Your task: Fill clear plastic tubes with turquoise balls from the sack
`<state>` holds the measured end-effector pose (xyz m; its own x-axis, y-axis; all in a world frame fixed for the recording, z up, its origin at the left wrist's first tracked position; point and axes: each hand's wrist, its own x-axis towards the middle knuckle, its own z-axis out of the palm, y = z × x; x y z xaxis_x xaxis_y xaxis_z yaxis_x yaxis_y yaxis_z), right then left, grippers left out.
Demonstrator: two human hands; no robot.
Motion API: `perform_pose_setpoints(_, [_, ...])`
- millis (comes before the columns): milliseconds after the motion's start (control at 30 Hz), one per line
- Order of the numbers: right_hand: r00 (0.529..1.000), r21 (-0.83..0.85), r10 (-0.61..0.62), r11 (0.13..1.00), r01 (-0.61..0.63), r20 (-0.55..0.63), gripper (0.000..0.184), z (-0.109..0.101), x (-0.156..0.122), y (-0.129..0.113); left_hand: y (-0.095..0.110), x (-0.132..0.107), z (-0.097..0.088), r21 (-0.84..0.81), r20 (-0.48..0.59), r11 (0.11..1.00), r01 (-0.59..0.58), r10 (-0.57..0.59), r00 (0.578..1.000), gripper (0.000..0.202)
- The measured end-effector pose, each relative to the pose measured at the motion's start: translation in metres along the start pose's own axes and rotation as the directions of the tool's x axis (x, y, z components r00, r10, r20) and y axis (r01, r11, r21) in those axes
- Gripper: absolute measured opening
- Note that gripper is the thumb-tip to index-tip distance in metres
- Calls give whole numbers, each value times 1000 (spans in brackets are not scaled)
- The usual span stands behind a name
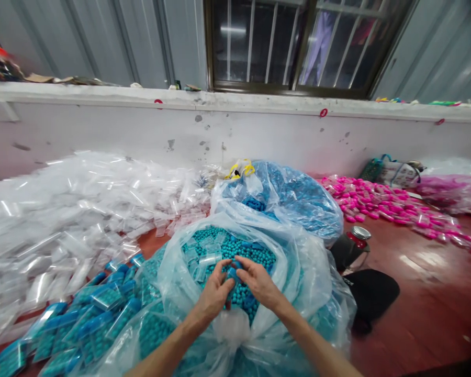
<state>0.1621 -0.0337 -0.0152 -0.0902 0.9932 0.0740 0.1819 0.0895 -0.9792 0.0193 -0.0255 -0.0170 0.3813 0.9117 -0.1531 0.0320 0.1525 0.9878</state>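
Observation:
A small blue-topped container (232, 273) is pinched between the fingers of my left hand (215, 290) and my right hand (258, 280). Fingers cover much of it, so I cannot tell whether its lid is closed. Both hands are over a large open clear plastic bag (298, 267) full of teal beads (245, 298). Several clear plastic containers (211, 259) lie on the beads just beyond my left hand. To the left of the bag lie many blue-capped clear containers (105, 298) with teal beads inside.
A heap of clear containers (82, 209) covers the left side. Behind the bag sits another bag with blue contents (302, 199). Pink pieces (377, 201), a jar with a metal lid (359, 236) and a black flat object (372, 296) are on the right.

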Motion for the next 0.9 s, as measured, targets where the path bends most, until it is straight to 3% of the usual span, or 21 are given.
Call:
perform_pose_setpoints(100, [991, -194, -26, 980, 51, 130, 71, 6, -11, -5, 1, 0, 3, -78, -59, 996, -41, 36, 998, 55])
perform_pose_setpoints(200, [988, -371, -33, 925, 88, 152, 97, 16, -20, -9, 2, 2, 3, -151, -88, 982, -111, 98, 991, 52])
perform_pose_setpoints(367, [981, -541, -191, 826, 158, -6, 73, 31, -23, -13, 5, 1, 7, -125, -61, 988, -95, 88, 994, 35])
perform_pose_setpoints(533, [956, -527, -293, 813, 248, -2, 64, 35, -25, -8, 3, -4, 14, -142, -104, 989, -43, 28, 994, 29])
perform_pose_setpoints(667, [961, -489, -277, 840, 234, -15, 66, 38, -26, -3, -1, 1, 14, 44, -113, 996, -82, 87, 990, 25])
perform_pose_setpoints(767, [977, -441, -192, 872, 214, 94, 81, 34, -24, -2, 10, 0, -3, 281, -90, 948, -149, 180, 979, 24])
perform_pose_setpoints(833, [977, -430, -150, 880, 201, 149, 82, 25, -19, 0, 27, -9, -28, 529, -119, 837, -143, 240, 964, 29])
perform_pose_setpoints(900, [984, -462, -134, 869, 175, 121, 66, 9, -15, 4, 46, -24, -62, 781, -211, 623, 34, 212, 954, 34])
